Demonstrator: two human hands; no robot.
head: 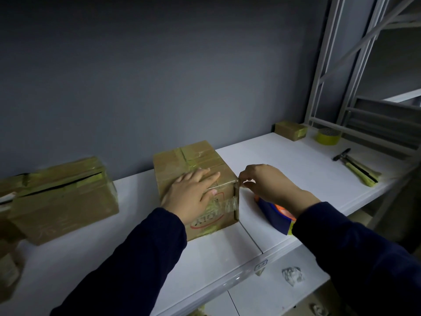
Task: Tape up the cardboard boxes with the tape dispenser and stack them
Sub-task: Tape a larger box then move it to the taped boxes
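A taped cardboard box [182, 156] stands in the middle of the white shelf [296, 160]. My left hand [191, 192] lies flat on its top near the front edge, fingers straight. My right hand [266, 183] pinches the tape at the box's right front top corner. Below my right wrist, a blue and orange tape dispenser [276, 215] lies on the shelf, partly hidden by my arm. A second box [66, 201] with a slit along its top sits to the left. A small box [290, 130] stands at the far right back.
A yellow tape roll [328, 136] and a hand tool [355, 166] with tape on it lie at the shelf's right end. More boxes [9, 247] crowd the left edge. Crumpled paper [292, 275] lies on the lower shelf. A metal rack [355, 65] rises at the right.
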